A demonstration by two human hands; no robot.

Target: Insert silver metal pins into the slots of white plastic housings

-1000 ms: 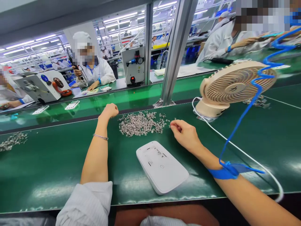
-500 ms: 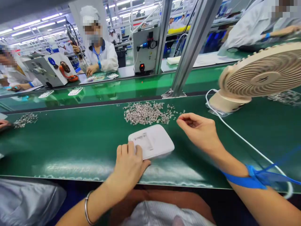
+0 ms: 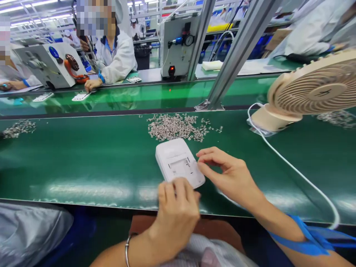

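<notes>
A white plastic housing point(image 3: 178, 161) lies on the green belt point(image 3: 83, 159) near its front edge. My left hand point(image 3: 176, 211) grips the housing's near end, fingers curled over it. My right hand point(image 3: 225, 174) hovers at the housing's right edge with thumb and forefinger pinched together; whatever is between them is too small to make out. Just behind the housing is a pile of small metal parts point(image 3: 178, 127).
A beige desk fan point(image 3: 311, 91) with a white cable point(image 3: 292, 167) stands at the right. A slanted metal post point(image 3: 239, 52) rises behind the pile. Another small pile of parts point(image 3: 19, 128) lies far left. Across a second belt, people in white coats work beside a grey machine point(image 3: 50, 65).
My left hand came back from beyond the pile and took hold of the housing, drawing it nearer. My right hand left the pile's edge and came to the housing's right side, pinched.
</notes>
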